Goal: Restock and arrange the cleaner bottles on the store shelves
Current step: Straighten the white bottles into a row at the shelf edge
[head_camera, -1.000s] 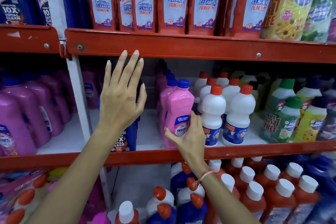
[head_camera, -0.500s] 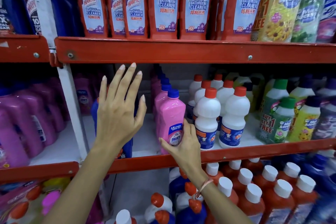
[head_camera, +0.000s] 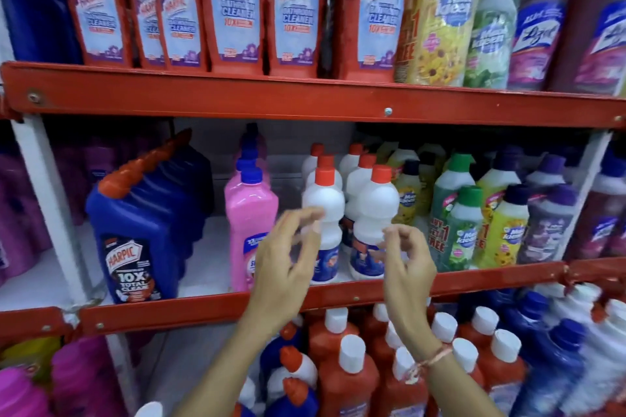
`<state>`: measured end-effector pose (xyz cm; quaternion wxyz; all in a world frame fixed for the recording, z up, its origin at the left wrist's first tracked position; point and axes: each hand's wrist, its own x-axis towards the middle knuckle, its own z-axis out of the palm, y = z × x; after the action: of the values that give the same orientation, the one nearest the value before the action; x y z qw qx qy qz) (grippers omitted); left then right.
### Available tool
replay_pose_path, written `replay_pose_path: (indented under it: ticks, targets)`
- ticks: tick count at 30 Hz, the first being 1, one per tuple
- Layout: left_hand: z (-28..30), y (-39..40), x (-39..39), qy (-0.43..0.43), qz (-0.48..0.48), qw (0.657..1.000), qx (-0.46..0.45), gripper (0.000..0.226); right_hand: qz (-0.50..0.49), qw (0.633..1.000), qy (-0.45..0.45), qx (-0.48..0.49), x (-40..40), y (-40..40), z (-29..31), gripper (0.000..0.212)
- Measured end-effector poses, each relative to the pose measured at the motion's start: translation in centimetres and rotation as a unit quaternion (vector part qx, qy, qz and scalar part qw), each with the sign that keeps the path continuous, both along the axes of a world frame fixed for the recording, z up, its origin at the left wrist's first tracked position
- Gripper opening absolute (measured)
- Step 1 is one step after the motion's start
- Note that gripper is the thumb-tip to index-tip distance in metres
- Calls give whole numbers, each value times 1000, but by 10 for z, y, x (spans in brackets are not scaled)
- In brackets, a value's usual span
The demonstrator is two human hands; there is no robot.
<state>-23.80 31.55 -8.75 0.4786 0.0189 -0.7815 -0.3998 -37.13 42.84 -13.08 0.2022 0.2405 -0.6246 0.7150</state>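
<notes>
On the middle shelf [head_camera: 338, 294] stand a row of blue Harpic bottles [head_camera: 142, 230], a row of pink bottles with blue caps [head_camera: 249, 217], and white bottles with red caps [head_camera: 323, 206]. My left hand [head_camera: 288, 267] hovers in front of the left white bottle, fingers curled and apart, holding nothing. My right hand [head_camera: 406, 264] is raised before the right white bottle [head_camera: 374, 210], fingers loosely bent, also holding nothing. Both hands are blurred.
Red Harpic bathroom cleaner bottles [head_camera: 233, 7] line the top shelf, with yellow, green and purple bottles [head_camera: 447, 13] to their right. Green, yellow and purple bottles [head_camera: 491, 213] fill the middle shelf's right. Red and blue bottles with white caps [head_camera: 352, 379] stand below. A white upright [head_camera: 50, 206] divides bays.
My right hand let go of the front pink bottle and moved right to the white bottles. My left hand dropped from the blue bottles and moved right. The view shifted right.
</notes>
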Motion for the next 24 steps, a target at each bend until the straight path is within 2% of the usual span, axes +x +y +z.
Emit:
replay_pose_path:
  ticks: [2,3,5,7,9,12,16,20,22,24]
  targets:
    - [-10,18,-20,-75,-111,977,167,26,47,996,-69,-21,-24,14,-5,11]
    - [-16,25,-30,-117,-122,964,204,29,79,991,-102,-16,-35,18,-7,17]
    - [-29,35,-46,-174,-110,953,222,41,158,972,-172,15,-51,24,-9,37]
    - [-37,46,-57,-185,-95,952,227,63,225,943,-242,44,-62,26,-5,57]
    - [-39,51,-68,-183,-80,950,239,62,270,922,-270,67,-70,26,0,69]
    - [-38,56,-81,-173,-86,945,265,60,309,912,-247,112,-76,24,5,74]
    - [-35,55,-90,-176,-96,939,280,88,331,902,-205,185,-69,26,3,68]
    - [-28,51,-92,-190,-100,927,309,67,326,906,-190,193,-68,36,-4,88]
    - [-26,51,-94,-192,-98,924,316,74,317,907,-192,198,-70,41,-5,93]
    - [-25,51,-96,-194,-97,920,326,86,307,910,-192,204,-70,45,-5,87]
